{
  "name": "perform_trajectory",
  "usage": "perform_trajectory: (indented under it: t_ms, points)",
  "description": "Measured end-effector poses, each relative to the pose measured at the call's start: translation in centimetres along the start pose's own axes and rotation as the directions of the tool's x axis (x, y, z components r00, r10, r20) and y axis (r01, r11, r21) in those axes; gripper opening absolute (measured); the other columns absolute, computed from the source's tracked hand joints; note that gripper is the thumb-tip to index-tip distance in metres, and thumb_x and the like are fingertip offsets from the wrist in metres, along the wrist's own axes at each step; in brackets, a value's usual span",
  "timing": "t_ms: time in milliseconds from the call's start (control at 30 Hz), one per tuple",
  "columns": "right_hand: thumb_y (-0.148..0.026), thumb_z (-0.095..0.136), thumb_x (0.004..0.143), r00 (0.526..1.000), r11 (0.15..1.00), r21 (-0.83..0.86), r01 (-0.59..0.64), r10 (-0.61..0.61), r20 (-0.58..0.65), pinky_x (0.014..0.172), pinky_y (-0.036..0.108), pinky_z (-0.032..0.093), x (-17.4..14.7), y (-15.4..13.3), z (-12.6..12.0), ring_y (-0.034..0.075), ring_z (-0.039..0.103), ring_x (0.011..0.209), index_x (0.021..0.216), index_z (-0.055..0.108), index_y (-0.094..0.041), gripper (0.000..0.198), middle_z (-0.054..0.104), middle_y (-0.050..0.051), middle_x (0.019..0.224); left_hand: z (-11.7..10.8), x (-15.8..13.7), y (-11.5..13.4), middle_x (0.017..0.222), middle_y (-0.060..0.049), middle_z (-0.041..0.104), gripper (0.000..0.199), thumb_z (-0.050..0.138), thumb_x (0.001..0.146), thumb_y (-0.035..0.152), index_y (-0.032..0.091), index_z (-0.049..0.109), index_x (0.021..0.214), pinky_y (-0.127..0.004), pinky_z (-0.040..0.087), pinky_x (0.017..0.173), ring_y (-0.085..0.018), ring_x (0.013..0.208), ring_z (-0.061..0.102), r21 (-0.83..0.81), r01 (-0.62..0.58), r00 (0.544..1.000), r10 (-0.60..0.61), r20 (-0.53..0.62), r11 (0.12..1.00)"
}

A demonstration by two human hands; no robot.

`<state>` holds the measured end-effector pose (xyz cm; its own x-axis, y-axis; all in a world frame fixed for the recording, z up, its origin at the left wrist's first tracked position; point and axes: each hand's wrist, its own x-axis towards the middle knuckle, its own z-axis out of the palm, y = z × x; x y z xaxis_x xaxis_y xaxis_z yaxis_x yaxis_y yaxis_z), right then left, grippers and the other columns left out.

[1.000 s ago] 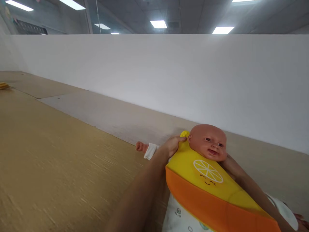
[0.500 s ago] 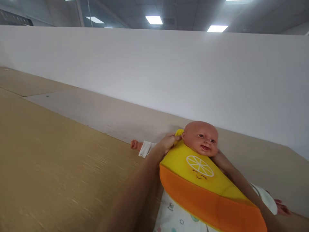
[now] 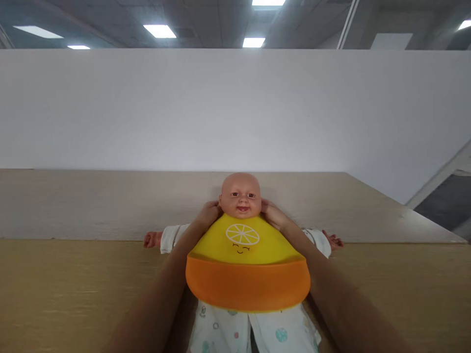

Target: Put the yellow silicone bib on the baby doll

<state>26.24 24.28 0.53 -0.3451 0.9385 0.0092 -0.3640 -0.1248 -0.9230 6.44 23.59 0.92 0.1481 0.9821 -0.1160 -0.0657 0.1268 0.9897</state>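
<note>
Yellow bib (image 3: 247, 250) covers a doll (image 3: 240, 196) lying face-up on the table (image 3: 73, 289); left hand (image 3: 209, 214) and right hand (image 3: 271, 214) reach behind its neck, grips hidden.

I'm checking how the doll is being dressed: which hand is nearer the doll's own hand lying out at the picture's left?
The left hand. It is at the neck on that side of the doll, while the right hand is across the bib.

One plastic baby doll in white printed clothes (image 3: 241, 196) — one yellow-and-orange silicone bib (image 3: 247, 264) — two bare hands: left hand (image 3: 208, 214), right hand (image 3: 273, 214).
</note>
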Motion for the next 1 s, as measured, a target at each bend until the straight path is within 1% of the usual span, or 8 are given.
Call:
perform_trajectory:
  t_ms: [100,233,367,500,567,800,933,1000]
  points:
    - [-0.012,0.066,0.055,0.999,1.000,0.022,-0.003,0.003,0.036,0.082,0.040,0.051,0.0,0.3,-0.1,0.026,0.065,0.089,0.090,0.066,-0.017,0.035,0.072,0.006,0.087,0.0,0.1,0.0,0.063,-0.004,0.069,0.012,0.056,0.061,0.011,0.014,0.067,0.064,-0.029,0.048,0.060,-0.019,0.061,0.062,0.013,0.000,1.000,0.000,0.008,1.000]
    - [-0.015,0.066,0.057,1.000,1.000,0.004,0.011,-0.011,0.021,0.081,0.038,0.051,0.0,0.5,0.0,0.024,0.065,0.087,0.094,0.065,-0.018,0.037,0.072,0.005,0.087,0.0,0.1,-0.2,0.070,-0.005,0.071,0.013,0.060,0.058,0.012,0.015,0.068,0.068,-0.032,0.050,0.067,-0.021,0.066,0.064,-0.056,-0.012,0.996,0.017,0.083,0.998]
    - [-0.010,0.064,0.055,1.000,1.000,0.006,-0.005,0.005,0.010,0.080,0.036,0.051,-0.6,-0.2,0.5,0.024,0.066,0.084,0.092,0.065,-0.016,0.037,0.072,0.006,0.085,0.0,0.1,-0.3,0.066,-0.004,0.070,0.015,0.066,0.055,0.014,0.015,0.068,0.069,-0.033,0.050,0.066,-0.022,0.067,0.064,-0.101,0.003,0.994,0.008,0.106,0.995]
    - [-0.008,0.063,0.056,0.998,0.999,-0.004,-0.042,0.042,0.050,0.082,0.034,0.050,-1.2,-0.8,0.9,0.023,0.067,0.084,0.088,0.065,-0.015,0.033,0.072,0.004,0.083,0.2,-0.2,-0.4,0.063,-0.003,0.069,0.024,0.068,0.052,0.013,0.016,0.068,0.075,-0.034,0.049,0.069,-0.023,0.070,0.064,-0.228,-0.002,0.992,0.031,0.124,0.974]
    - [-0.010,0.065,0.057,0.997,0.998,-0.018,-0.068,0.069,0.031,0.083,0.035,0.051,-1.2,-0.7,0.8,0.023,0.067,0.083,0.086,0.064,-0.015,0.029,0.072,0.005,0.084,0.3,-0.1,-0.5,0.063,-0.003,0.068,0.025,0.067,0.052,0.012,0.016,0.068,0.077,-0.034,0.048,0.070,-0.023,0.071,0.063,-0.279,-0.004,0.990,0.043,0.135,0.960]
    - [-0.016,0.069,0.057,0.988,0.985,-0.091,-0.148,0.143,-0.053,0.087,0.045,0.050,-0.9,-0.6,0.7,0.029,0.066,0.089,0.088,0.065,-0.019,0.032,0.071,0.008,0.092,-0.5,1.9,-1.8,0.061,0.002,0.064,0.030,0.065,0.050,0.006,0.018,0.065,0.077,-0.029,0.042,0.065,-0.015,0.058,0.056,-0.363,0.005,0.984,0.060,0.170,0.932]
    - [-0.016,0.066,0.056,0.979,0.979,-0.099,-0.181,0.170,-0.110,0.085,0.045,0.051,-1.1,-0.7,0.8,0.030,0.064,0.094,0.089,0.065,-0.022,0.033,0.071,0.008,0.094,-1.1,2.9,-2.6,0.049,0.007,0.053,0.033,0.064,0.048,0.001,0.017,0.063,0.076,-0.023,0.033,0.056,-0.008,0.046,0.043,-0.363,0.020,0.989,0.034,0.143,0.932]
    - [-0.019,0.065,0.058,0.977,0.976,-0.100,-0.191,0.180,-0.116,0.084,0.044,0.051,-1.2,-0.4,0.7,0.030,0.064,0.096,0.092,0.066,-0.023,0.034,0.070,0.009,0.097,-1.3,3.3,-2.8,0.052,0.006,0.054,0.034,0.063,0.047,-0.003,0.016,0.061,0.074,-0.022,0.032,0.056,-0.008,0.048,0.044,-0.387,0.018,0.990,0.038,0.137,0.922]
